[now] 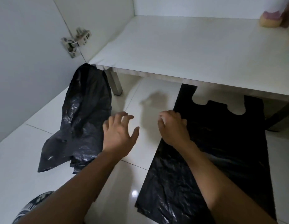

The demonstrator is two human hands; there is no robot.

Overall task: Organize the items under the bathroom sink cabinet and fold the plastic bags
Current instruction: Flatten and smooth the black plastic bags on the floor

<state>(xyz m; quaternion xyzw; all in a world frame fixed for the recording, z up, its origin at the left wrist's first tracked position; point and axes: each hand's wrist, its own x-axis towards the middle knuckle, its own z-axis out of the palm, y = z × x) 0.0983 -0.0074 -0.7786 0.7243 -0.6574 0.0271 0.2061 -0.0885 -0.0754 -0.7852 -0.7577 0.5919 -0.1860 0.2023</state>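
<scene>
Two black bags: your right hand [173, 126] grips the flat bag [221, 143] at its edge, your left hand [119, 135] hovers spread and empty beside the crumpled bag [85, 113].

Bags number two: one flat bag [221, 151], one crumpled heap [82, 118] (maybe several layered). One left hand [119, 133], one right hand [173, 126], one hinge [74, 44] and one sponge [269, 20] show.

The flat bag [221, 151] lies on the floor tiles [140, 97] at 4 o'clock from view centre, its handle end under the cabinet base panel [173, 50] at 12 o'clock. The crumpled bag pile [82, 118] lies at 9 o'clock, just in front of the cabinet leg [115, 83]. The hinge [76, 44] sits at 10 o'clock and the sponge [269, 20] on the panel at 1 o'clock. The left hand [119, 135] is between the bags. The right hand [173, 126] grips the flat bag's 9 o'clock edge.
</scene>
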